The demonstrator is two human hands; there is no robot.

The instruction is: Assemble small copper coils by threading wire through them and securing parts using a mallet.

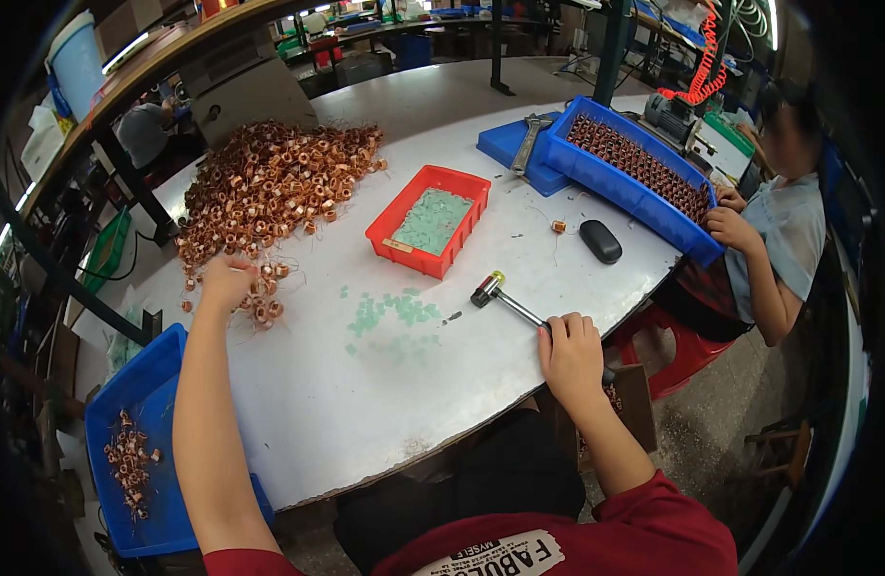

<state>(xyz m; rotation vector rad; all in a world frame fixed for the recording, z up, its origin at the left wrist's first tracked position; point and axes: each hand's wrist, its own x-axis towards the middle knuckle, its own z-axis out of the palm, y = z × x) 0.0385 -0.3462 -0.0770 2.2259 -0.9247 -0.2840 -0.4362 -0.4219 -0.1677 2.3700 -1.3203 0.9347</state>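
"Can we tell what the left hand [229, 281] holds?"
"No, we lose its fingertips among the copper coils [269, 178]."
"And the hammer [517, 307]?"
"We see the right hand [572, 359] covering part of its handle [531, 317]."
"What else escapes us?"
"The left arm [210, 422] hides part of the blue tray [164, 386], and the lower edge cuts off the red shirt [615, 538]."

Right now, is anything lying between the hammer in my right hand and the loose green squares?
Yes, a bit of dark scrap, too small to identify, lies on the white tabletop between the hammer head and the loose green squares. The red bin stands farther back, outside that gap.
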